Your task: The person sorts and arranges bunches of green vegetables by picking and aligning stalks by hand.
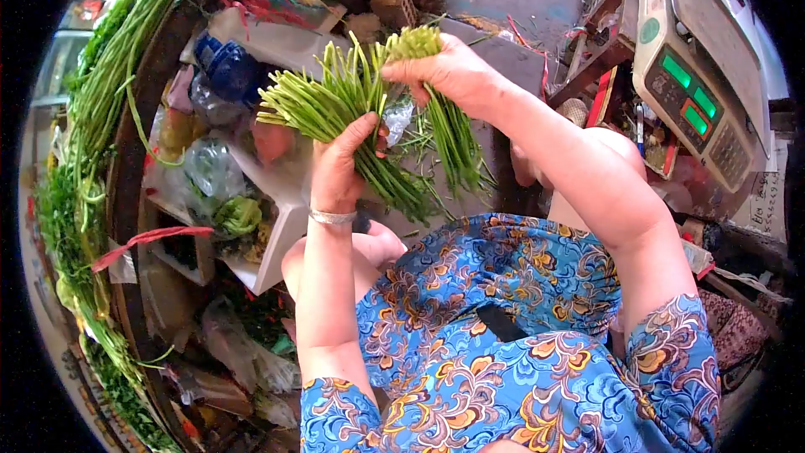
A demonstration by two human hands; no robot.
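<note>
- Nearest my camera: the blue patterned dress [470, 361].
- Beyond it, my left hand [340, 169] clasps the larger stem bundle [314, 109].
- My right hand [453, 75] pinches the smaller bunch [454, 147] just beside.
- Slack fingers could let stems slip, I judge.

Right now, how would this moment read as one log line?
left hand: gripping larger green-stem bundle | right hand: gripping smaller green-stem bundle | digital scale: picture's right, display lit
</note>
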